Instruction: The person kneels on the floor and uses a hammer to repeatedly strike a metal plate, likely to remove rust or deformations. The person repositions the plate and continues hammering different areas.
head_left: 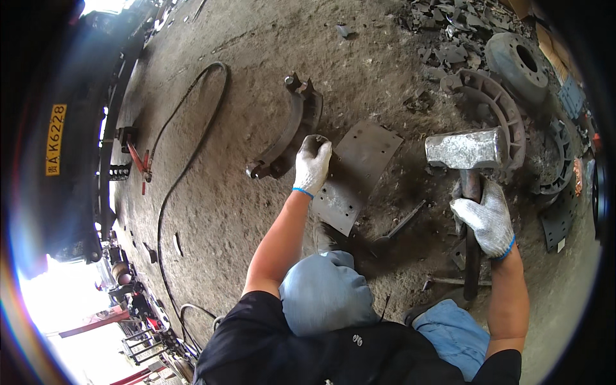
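My right hand [486, 218], in a white knit glove with a blue cuff, is wrapped round the handle of a sledgehammer [465, 150]. Its worn, silvery head is uppermost, and the dark handle runs down past the hand. My left hand [312, 168], gloved alike with dark-stained fingertips, is closed; whatever it pinches is hidden. It is over the left edge of a flat grey metal plate [367, 154] with small holes. Just left of that hand, a curved brake shoe [292, 131] lies on the ground.
Broken dark pieces [459, 42] are heaped at the far right, near a round drum [516, 67] and another brake shoe [497, 106]. A black hose [192, 151] curves across the left ground. A dark vehicle [77, 212] stands at left. A thin bar [405, 221] lies between my arms.
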A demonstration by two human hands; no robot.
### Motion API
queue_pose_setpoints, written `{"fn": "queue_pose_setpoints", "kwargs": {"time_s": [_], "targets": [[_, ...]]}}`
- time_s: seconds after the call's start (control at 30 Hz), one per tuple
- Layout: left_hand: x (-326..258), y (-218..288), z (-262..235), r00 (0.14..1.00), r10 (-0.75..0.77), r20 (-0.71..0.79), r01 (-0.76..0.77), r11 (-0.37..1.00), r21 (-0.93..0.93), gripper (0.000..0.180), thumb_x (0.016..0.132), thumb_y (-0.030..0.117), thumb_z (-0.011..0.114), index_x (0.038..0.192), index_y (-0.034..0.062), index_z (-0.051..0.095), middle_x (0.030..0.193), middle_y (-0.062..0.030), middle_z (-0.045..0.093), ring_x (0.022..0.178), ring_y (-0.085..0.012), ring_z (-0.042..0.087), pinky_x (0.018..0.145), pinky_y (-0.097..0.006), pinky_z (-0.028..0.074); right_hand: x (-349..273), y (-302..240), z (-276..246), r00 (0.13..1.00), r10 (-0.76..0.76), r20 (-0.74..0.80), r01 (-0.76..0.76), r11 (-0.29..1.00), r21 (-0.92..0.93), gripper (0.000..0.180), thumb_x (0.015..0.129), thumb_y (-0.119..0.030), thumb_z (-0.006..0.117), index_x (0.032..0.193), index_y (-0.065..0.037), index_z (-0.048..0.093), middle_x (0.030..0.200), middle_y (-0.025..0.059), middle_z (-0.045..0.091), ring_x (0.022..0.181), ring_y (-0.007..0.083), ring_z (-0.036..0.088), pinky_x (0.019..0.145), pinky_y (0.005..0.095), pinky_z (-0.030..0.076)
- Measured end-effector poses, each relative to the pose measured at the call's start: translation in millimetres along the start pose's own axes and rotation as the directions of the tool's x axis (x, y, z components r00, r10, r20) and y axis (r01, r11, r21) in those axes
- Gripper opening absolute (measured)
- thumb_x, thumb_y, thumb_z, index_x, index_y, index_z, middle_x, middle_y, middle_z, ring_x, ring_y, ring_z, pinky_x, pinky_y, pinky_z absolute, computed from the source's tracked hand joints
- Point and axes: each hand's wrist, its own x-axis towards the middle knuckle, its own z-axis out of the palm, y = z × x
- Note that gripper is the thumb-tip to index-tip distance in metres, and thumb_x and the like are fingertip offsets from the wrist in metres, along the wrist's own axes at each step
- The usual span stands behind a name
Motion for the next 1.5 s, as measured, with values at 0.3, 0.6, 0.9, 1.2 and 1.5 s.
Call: {"fn": "queue_pose_setpoints", "kwargs": {"time_s": [0.3, 0.6, 0.9, 1.2, 1.5], "targets": [[-18.2, 12.9, 4.8, 0.999, 0.013, -0.032, -0.016, 0.996, -0.087, 0.009, 0.097, 0.009, 0.067, 0.104, 0.0031, 0.066, 0.094, -0.0001, 0.066, 0.089, -0.0087, 0.057, 0.082, -0.027, 0.049, 3.7, -23.9, 37.6, 0.997, -0.029, 0.073, 0.033, 0.998, -0.054, 0.015, 0.086, -0.006, 0.073, 0.097, -0.002, 0.063, 0.073, 0.0035, 0.062, 0.059, 0.0116, 0.060, 0.053, 0.0289, 0.048], [-24.7, 1.8, 11.0, 0.960, 0.279, 0.003, -0.277, 0.954, 0.116, 0.011, 0.090, 0.004, 0.072, 0.101, 0.0050, 0.069, 0.089, -0.0057, 0.070, 0.082, -0.0160, 0.066, 0.077, -0.031, 0.055, 12.6, -59.2, 69.9, 0.991, -0.043, 0.125, 0.056, 0.993, -0.101, 0.014, 0.087, -0.005, 0.073, 0.096, -0.003, 0.062, 0.073, 0.0018, 0.062, 0.058, 0.0096, 0.060, 0.053, 0.0285, 0.048], [-22.2, 7.5, 6.6, 0.891, 0.452, 0.050, -0.444, 0.842, 0.306, 0.008, 0.088, 0.011, 0.074, 0.090, 0.0066, 0.067, 0.087, -0.0158, 0.067, 0.085, -0.0386, 0.065, 0.076, -0.043, 0.054, 29.4, -84.2, 130.3, 0.901, -0.292, 0.321, 0.209, 0.940, 0.269, 0.016, 0.100, -0.009, 0.067, 0.112, 0.001, 0.064, 0.100, 0.0051, 0.071, 0.087, 0.0087, 0.066, 0.075, 0.0244, 0.054], [-22.6, 11.2, 7.9, 0.887, 0.451, 0.102, -0.460, 0.834, 0.304, 0.008, 0.090, 0.013, 0.072, 0.093, 0.0077, 0.067, 0.087, -0.0149, 0.067, 0.087, -0.0380, 0.064, 0.077, -0.046, 0.053, 83.5, -60.0, 150.1, 0.937, -0.137, 0.320, 0.221, 0.944, -0.244, 0.027, 0.100, -0.017, 0.065, 0.121, -0.001, 0.061, 0.083, 0.0033, 0.061, 0.071, 0.0105, 0.055, 0.063, 0.0312, 0.049], [-20.6, 3.6, 4.9, 0.921, 0.363, 0.139, -0.386, 0.896, 0.221, 0.012, 0.086, 0.011, 0.075, 0.095, 0.0071, 0.069, 0.088, -0.0155, 0.069, 0.087, -0.0397, 0.065, 0.076, -0.045, 0.054, 91.4, -47.2, 151.2, 0.888, -0.108, 0.447, 0.309, 0.860, -0.407, 0.029, 0.102, -0.022, 0.060, 0.121, 0.000, 0.062, 0.087, 0.0081, 0.066, 0.082, 0.0152, 0.062, 0.075, 0.0354, 0.053]]}}
